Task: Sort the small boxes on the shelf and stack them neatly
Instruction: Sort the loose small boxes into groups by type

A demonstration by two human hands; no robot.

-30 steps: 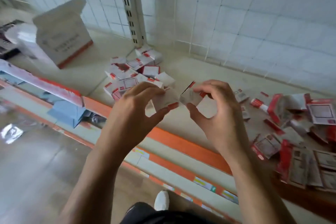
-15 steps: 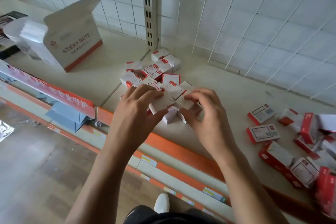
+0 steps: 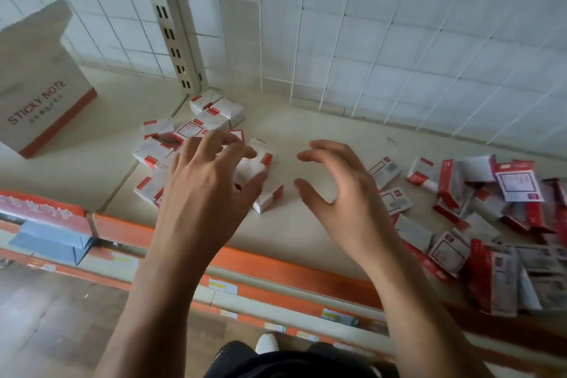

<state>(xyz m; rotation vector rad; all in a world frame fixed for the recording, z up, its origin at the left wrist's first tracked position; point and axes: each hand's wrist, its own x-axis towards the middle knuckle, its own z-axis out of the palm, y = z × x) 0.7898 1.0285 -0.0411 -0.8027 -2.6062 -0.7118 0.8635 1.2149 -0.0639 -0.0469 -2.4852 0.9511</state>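
Small white-and-red cardboard boxes [image 3: 214,110] clustered at left of cream shelf [image 3: 291,230], print too blurred to read, partly hidden under left grip [image 3: 211,181], fingers spread, clasping nothing. Right grip [image 3: 343,193] likewise spread, above bare shelf. Loose heap of similar boxes [image 3: 451,252] cut off at right. "STICKY NOTE" on tall white carton [image 3: 46,95].

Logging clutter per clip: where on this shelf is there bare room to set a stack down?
Bare shelf between left cluster and right heap, beneath the right hand; also between carton and cluster. Both groups are crowded.
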